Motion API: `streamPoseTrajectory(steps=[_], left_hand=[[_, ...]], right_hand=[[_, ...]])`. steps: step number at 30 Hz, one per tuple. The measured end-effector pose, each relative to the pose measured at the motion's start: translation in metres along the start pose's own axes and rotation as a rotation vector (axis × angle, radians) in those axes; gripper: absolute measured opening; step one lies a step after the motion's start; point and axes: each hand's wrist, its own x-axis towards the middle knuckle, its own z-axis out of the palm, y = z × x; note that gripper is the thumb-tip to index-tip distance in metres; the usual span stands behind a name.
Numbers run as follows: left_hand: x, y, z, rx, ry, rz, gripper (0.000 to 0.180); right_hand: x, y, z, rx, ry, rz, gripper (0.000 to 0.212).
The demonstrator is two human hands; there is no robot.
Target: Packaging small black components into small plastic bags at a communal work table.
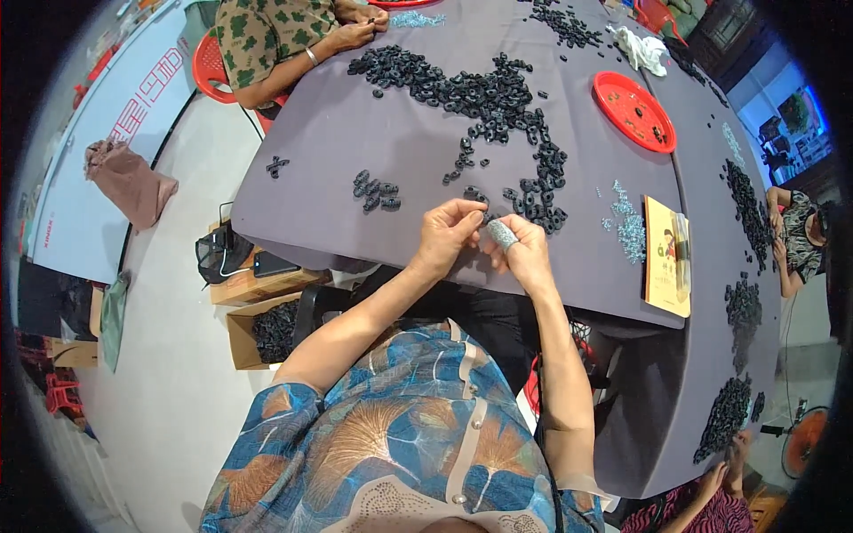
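In the head view, your left hand point(449, 235) has thumb and forefinger pinched together on a small black piece point(488, 216), held over the near edge of the grey tablecloth point(329, 191) and mostly hidden by your fingers. Your right hand point(526, 251), with a grey finger cover point(502, 234), is curled close against it; you cannot tell from here whether its fingers grip the piece too.

Loose parts crowd your fingertips: the long black heap point(484, 98) runs down to just beyond your right hand, and a small cluster point(377, 191) lies to the left. Further right are pale clear bits point(629, 229), a yellow booklet point(662, 266) at the table edge and, farther off, a red tray point(634, 112) holding a few small pieces. Across the table, a co-worker's hands point(357, 31) are near the upper edge.
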Motion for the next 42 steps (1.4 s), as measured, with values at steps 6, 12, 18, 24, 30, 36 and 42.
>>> streamPoseTrajectory(steps=[6, 12, 18, 24, 30, 36, 42], left_hand=[[-0.001, -0.001, -0.005, -0.028, -0.039, -0.007, 0.015], [-0.002, -0.003, 0.000, 0.059, -0.012, 0.074, 0.012], [-0.006, 0.000, -0.001, 0.225, 0.006, 0.171, 0.010], [-0.003, 0.003, 0.000, 0.138, 0.007, 0.087, 0.010], [-0.003, 0.006, -0.006, 0.141, -0.046, 0.062, 0.013], [0.004, 0.005, -0.009, -0.202, -0.214, -0.046, 0.019], [0.003, 0.007, -0.015, -0.278, -0.200, -0.062, 0.031]], right_hand=[[0.001, 0.003, 0.000, -0.013, -0.049, -0.034, 0.014], [0.000, 0.006, 0.000, -0.144, 0.036, -0.112, 0.013], [-0.003, 0.003, 0.005, -0.292, 0.064, -0.166, 0.011], [-0.001, 0.007, 0.006, -0.373, 0.121, -0.311, 0.012], [-0.002, 0.008, 0.008, -0.407, 0.162, -0.378, 0.008], [0.000, 0.006, 0.014, -0.199, 0.101, -0.187, 0.008], [0.000, 0.002, 0.019, -0.240, 0.167, -0.172, 0.012]])
